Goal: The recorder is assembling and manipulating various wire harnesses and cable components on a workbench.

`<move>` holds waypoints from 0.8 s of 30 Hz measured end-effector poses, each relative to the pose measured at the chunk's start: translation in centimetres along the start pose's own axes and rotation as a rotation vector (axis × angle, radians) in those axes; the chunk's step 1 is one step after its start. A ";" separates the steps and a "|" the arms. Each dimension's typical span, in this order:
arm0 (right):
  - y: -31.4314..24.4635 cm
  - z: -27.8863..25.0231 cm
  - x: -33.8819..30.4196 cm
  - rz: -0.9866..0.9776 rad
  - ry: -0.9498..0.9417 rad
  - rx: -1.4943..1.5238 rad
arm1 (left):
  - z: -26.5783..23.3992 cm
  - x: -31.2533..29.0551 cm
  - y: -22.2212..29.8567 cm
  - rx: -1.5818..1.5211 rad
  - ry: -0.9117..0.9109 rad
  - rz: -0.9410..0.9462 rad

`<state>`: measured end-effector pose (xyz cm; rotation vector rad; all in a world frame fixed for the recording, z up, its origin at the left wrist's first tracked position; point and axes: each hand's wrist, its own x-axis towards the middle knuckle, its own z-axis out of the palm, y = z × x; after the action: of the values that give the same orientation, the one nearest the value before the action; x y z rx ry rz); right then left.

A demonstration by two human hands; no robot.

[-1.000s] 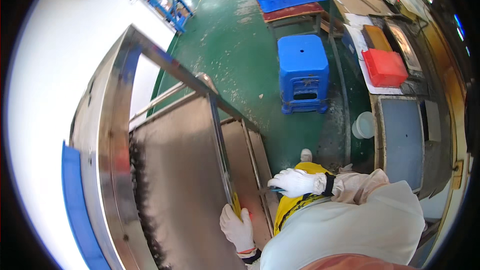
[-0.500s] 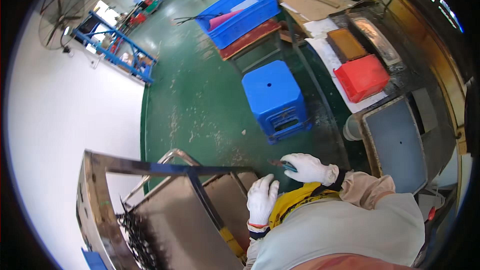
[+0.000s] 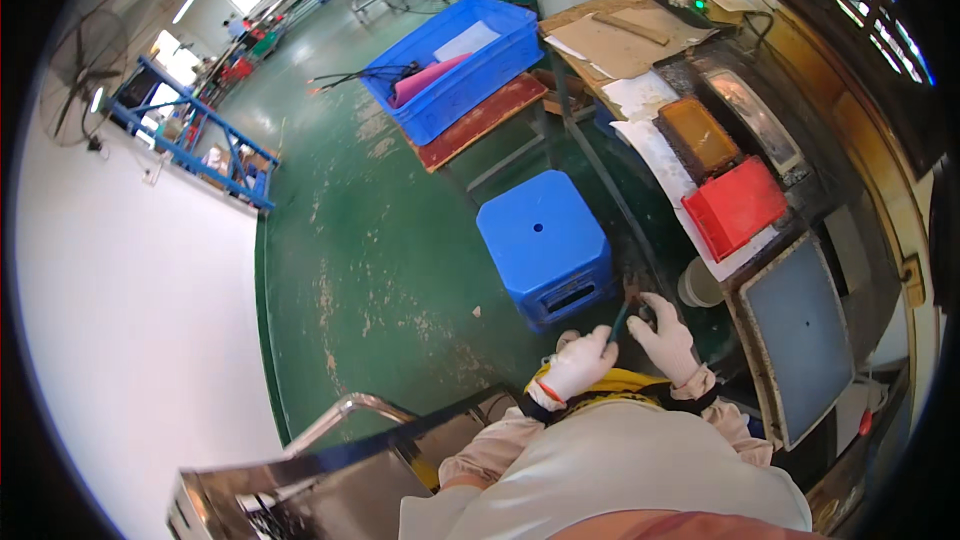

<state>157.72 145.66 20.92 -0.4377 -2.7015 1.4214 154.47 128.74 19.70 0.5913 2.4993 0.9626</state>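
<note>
In front of my body are pliers (image 3: 621,321) with teal handles and a brownish head, tilted with the head pointing away from me. White work gloves cover both hands. My left hand (image 3: 578,366) is closed at the near end of a handle. My right hand (image 3: 668,342) curls round the pliers from the other side, thumb and forefinger close to the head; its exact grip is partly hidden. Just beyond the hands stands a blue plastic stool (image 3: 543,230).
At the right, a workbench (image 3: 690,65) carries a red bin (image 3: 735,205), an amber tray (image 3: 697,134) and a grey framed panel (image 3: 800,335). A blue crate (image 3: 450,70) rests on a red-topped stand (image 3: 480,125). A metal-framed cart (image 3: 330,470) is at lower left.
My left hand has moved right, up to the pliers. My right hand has shifted right, and the pliers have swung to point away from me. The view has turned, with the cart now lower.
</note>
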 end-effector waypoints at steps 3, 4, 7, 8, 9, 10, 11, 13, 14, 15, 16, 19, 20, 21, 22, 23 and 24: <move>-2.3 0.0 1.3 0.094 -0.005 0.116 | -1.9 2.5 -3.0 0.099 -0.028 -0.056; -3.0 0.2 1.7 0.149 -0.067 0.202 | -3.0 3.1 -3.8 0.083 -0.012 -0.043; -2.9 1.8 1.7 0.077 0.016 0.220 | -4.7 5.4 -5.0 0.066 -0.071 0.000; -4.0 1.9 1.8 0.045 0.067 0.118 | -5.0 6.2 -5.3 0.020 -0.123 0.023; -4.2 1.6 2.0 0.066 0.080 0.122 | -5.1 6.9 -5.3 -0.026 -0.174 0.044; -4.2 1.2 2.1 0.056 0.082 0.104 | -5.0 7.4 -4.8 -0.083 -0.271 0.015; -4.1 1.1 2.4 0.041 0.082 0.087 | -4.4 7.9 -4.7 -0.077 -0.288 0.019; -3.8 0.7 3.2 0.000 0.119 0.087 | -3.0 8.8 -4.7 -0.078 -0.217 0.091; -4.5 0.1 3.6 0.045 0.110 0.144 | -2.4 9.5 -5.5 -0.198 -0.228 0.081; -4.8 -0.9 3.8 0.092 0.112 0.193 | -1.9 10.6 -5.7 -0.201 -0.237 0.083; -4.5 -1.4 3.9 0.049 0.166 0.229 | -1.9 11.8 -6.1 -0.117 -0.151 0.306; -3.3 -4.3 4.6 -0.018 0.250 0.213 | -3.7 14.4 -4.2 -0.262 -0.197 0.265; -2.8 -5.1 4.7 -0.033 0.287 0.197 | -4.5 15.4 -3.9 -0.438 -0.253 0.014; -2.3 -6.0 4.6 -0.027 0.320 0.154 | -5.3 16.3 -3.7 -0.606 -0.303 -0.242; -1.7 -6.9 4.5 -0.027 0.365 0.103 | -6.1 17.2 -3.4 -0.598 -0.241 -0.199; -1.2 -7.3 4.5 -0.036 0.403 0.057 | -6.3 18.4 -5.8 -0.711 -0.189 -0.223; -0.5 -7.8 4.4 -0.009 0.435 0.039 | -6.9 19.6 -6.9 -0.691 -0.134 -0.194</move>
<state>154.85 152.83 25.43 -0.6445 -2.3215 1.2050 133.06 130.57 15.51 0.1772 1.8806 1.5310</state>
